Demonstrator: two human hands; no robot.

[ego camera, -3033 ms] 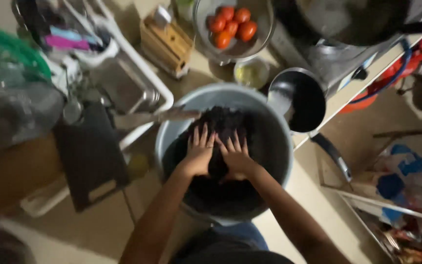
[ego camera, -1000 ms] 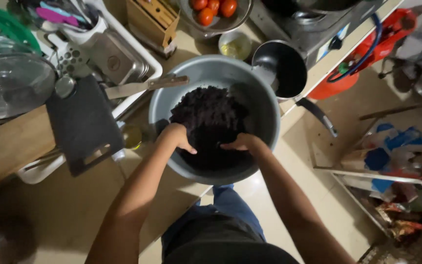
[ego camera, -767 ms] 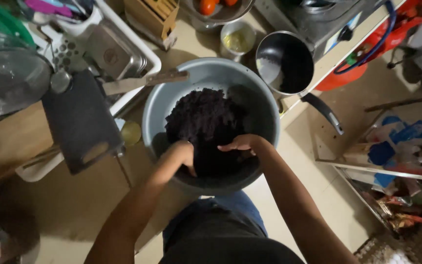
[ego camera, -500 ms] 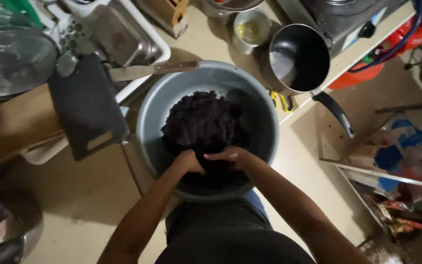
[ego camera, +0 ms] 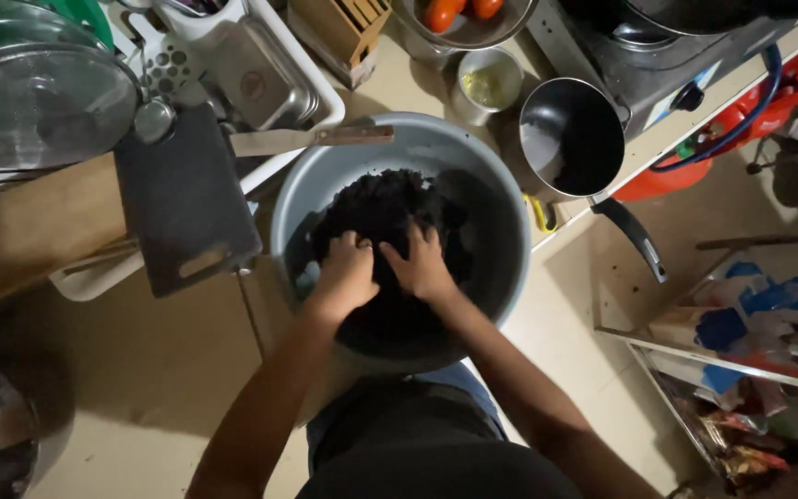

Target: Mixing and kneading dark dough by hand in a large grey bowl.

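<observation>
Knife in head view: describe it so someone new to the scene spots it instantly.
Start at the big grey basin where both hands press into a dark mass. On its far rim, toward the left hand's side, lies the knife, running from the rim toward the white dish rack. Its broad flat blade and brown wooden handle set it apart from the black cutting board alongside.

Packages on the shelf at my lower right

A blue packet [ego camera: 720,328] lies on the low shelf [ego camera: 685,346] to my right, with a red and white package [ego camera: 773,356] just beside it. Below the shelf edge sits a crumpled heap of multicoloured wrappers [ego camera: 741,453], too dim to tell apart. A small blue and white label [ego camera: 695,92] is stuck on the stove's front [ego camera: 639,79].
</observation>
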